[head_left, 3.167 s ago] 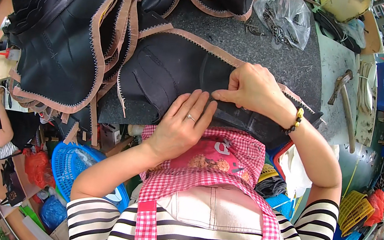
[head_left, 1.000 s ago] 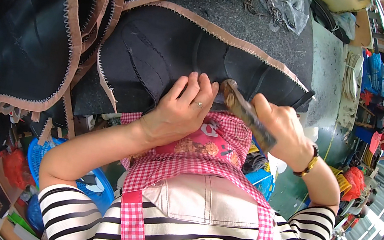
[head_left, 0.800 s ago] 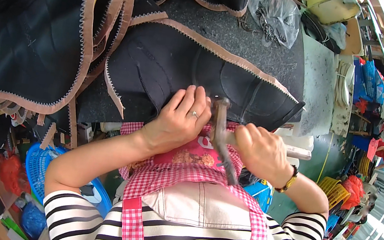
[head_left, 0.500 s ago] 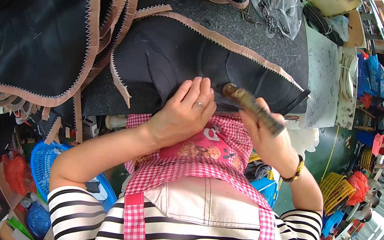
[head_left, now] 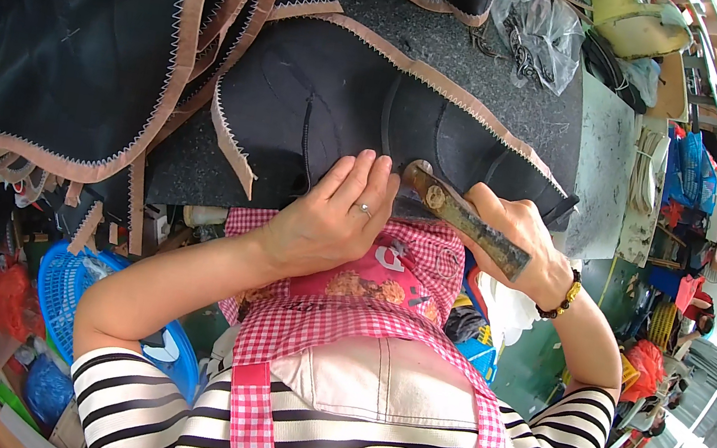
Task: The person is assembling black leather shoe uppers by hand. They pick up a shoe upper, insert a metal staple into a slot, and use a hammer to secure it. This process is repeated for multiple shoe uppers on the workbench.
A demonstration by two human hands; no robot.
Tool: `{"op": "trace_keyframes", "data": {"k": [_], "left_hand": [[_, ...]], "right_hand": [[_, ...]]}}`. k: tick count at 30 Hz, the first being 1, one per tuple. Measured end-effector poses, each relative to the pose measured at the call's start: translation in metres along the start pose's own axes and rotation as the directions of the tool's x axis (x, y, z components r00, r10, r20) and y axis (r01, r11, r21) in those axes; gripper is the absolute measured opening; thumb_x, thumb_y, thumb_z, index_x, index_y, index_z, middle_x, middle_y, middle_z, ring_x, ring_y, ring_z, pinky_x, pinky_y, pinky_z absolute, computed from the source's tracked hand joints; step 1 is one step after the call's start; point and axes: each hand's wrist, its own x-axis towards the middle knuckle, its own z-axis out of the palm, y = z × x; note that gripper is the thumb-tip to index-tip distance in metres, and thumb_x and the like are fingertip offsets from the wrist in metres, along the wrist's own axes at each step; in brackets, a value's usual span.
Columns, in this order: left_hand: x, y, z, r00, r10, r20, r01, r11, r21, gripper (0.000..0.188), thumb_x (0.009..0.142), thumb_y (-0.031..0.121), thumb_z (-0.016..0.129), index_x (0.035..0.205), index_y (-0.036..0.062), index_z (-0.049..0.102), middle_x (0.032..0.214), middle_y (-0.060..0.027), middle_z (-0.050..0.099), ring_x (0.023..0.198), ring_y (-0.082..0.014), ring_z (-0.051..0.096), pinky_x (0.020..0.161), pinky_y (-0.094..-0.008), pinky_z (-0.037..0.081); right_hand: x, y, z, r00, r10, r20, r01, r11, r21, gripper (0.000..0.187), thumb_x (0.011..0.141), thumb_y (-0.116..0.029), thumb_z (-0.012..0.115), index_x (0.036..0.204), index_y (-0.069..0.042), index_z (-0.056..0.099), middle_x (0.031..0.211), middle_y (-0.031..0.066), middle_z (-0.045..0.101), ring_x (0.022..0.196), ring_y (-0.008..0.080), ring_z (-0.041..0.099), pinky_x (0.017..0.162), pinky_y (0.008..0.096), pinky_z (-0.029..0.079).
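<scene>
A black leather-like panel [head_left: 362, 84], edged with a tan strip in zigzag stitching, lies on a speckled dark work surface [head_left: 382, 17]. My left hand [head_left: 342, 207] rests at the panel's near edge, fingers stretched out flat on it, a ring on one finger. To its right, my right hand [head_left: 525, 241] grips a worn metal hammer [head_left: 484, 230]. The hammer's blunt end is beside my left fingertips, over the near edge; part of the tool is hidden by my hand. A short dark strip [head_left: 559, 211] sticks out at the panel's narrow right end.
More black panels [head_left: 92, 69] with tan edging are heaped on the left. A clear plastic bag [head_left: 538, 37] of dark pieces lies at the back, near a yellowish container [head_left: 639, 24]. A blue basket [head_left: 62, 290] stands low on the left. Other people work on the far right and left.
The hammer has come down slightly and sits closer to my left fingertips. My left hand stays at the panel's edge. The whole view has shifted a little.
</scene>
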Motion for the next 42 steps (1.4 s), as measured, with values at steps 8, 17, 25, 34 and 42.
{"op": "trace_keyframes", "data": {"k": [8, 17, 25, 34, 42], "left_hand": [[0.002, -0.002, -0.002, 1.000, -0.007, -0.001, 0.007, 1.000, -0.010, 0.035, 0.086, 0.016, 0.052, 0.113, -0.0042, 0.061, 0.125, -0.0239, 0.057, 0.116, -0.0356, 0.057, 0.098, -0.0415, 0.047], [0.000, 0.000, 0.004, 0.997, -0.059, -0.053, 0.055, 0.996, -0.071, 0.035, 0.085, 0.015, 0.052, 0.112, -0.0053, 0.061, 0.123, -0.0247, 0.059, 0.117, -0.0357, 0.057, 0.098, -0.0417, 0.047], [0.004, 0.007, 0.005, 0.991, -0.098, -0.090, 0.090, 0.992, -0.084, 0.029, 0.083, 0.013, 0.056, 0.105, -0.0040, 0.060, 0.116, -0.0242, 0.059, 0.112, -0.0356, 0.058, 0.097, -0.0418, 0.047], [0.100, -0.027, -0.117, 0.975, -0.215, -0.046, 0.208, 0.970, -0.129, 0.026, 0.081, 0.010, 0.057, 0.106, 0.0025, 0.058, 0.089, -0.0120, 0.063, 0.073, -0.0274, 0.067, 0.063, -0.0376, 0.054], [0.280, -0.160, -0.125, 0.952, -0.176, -0.252, 0.148, 0.981, -0.125, 0.019, 0.090, 0.016, 0.053, 0.083, 0.0001, 0.062, 0.080, -0.0237, 0.064, 0.079, -0.0429, 0.063, 0.072, -0.0504, 0.050]], "right_hand": [[0.014, -0.027, -0.015, 0.989, 0.092, 0.113, -0.080, 0.992, -0.102, 0.029, 0.069, -0.002, 0.065, 0.087, -0.002, 0.043, 0.062, 0.0163, 0.057, 0.060, 0.0374, 0.062, 0.050, 0.0421, 0.047], [0.001, -0.043, 0.024, 0.986, -0.141, -0.085, 0.057, 0.778, -0.625, 0.019, 0.076, -0.017, 0.063, 0.078, -0.009, 0.045, 0.062, 0.0012, 0.045, 0.049, 0.0143, 0.057, 0.039, 0.0283, 0.046], [0.005, -0.042, 0.005, 0.943, 0.258, -0.210, -0.210, 0.951, 0.226, 0.017, 0.090, -0.014, 0.064, 0.093, -0.002, 0.051, 0.060, 0.0157, 0.052, 0.055, 0.0370, 0.058, 0.051, 0.0374, 0.045], [-0.030, 0.076, -0.053, 0.527, 0.414, -0.742, -0.518, 0.849, 0.106, 0.023, 0.093, -0.024, 0.060, 0.098, -0.002, 0.055, 0.076, 0.0180, 0.062, 0.063, 0.0392, 0.058, 0.057, 0.0403, 0.046], [-0.092, 0.203, -0.035, 0.557, 0.281, -0.782, -0.712, 0.647, -0.274, 0.023, 0.091, -0.025, 0.059, 0.098, -0.005, 0.050, 0.085, 0.0159, 0.059, 0.073, 0.0363, 0.063, 0.062, 0.0458, 0.050]]}}
